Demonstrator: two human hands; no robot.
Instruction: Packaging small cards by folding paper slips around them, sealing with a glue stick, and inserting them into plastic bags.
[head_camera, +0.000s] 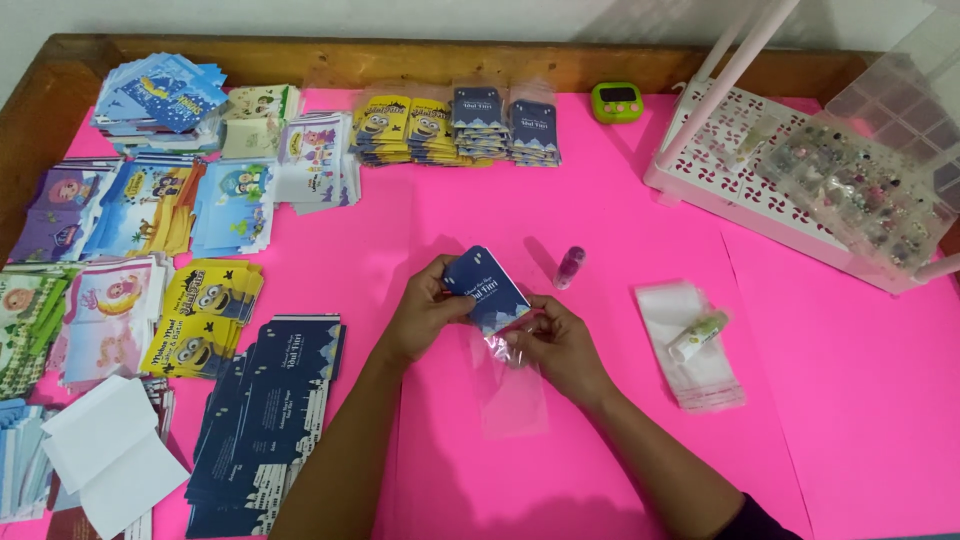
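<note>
Desk (620, 200): a pink sheet is covering it inside a wooden rim; its near edge is running out of the picture.
White rack (720, 170): one, standing at the far right, with two pale rods crossing it; its right end is lying hidden under a clear compartment box (880, 190) whose small contents are too tiny to make out.
Card stacks (150, 220): lying in many piles along the left; the lowest ones are being cut off by the edge, so no sure count.
Navy cards (270, 420): one fanned heap near the left forearm.
Clear sleeves (690, 350): one small pile, with one pale tube (698, 335) resting on it.
Left hand (425, 310): closing on the dark blue card (487, 288), held just above the desk's middle.
Right hand (560, 345): pinching the mouth of a clear bag (512, 395) at the card's lower corner.
Purple bottle (570, 267): one, just beyond the right hand.
Green timer (617, 101): one, at the far edge.
</note>
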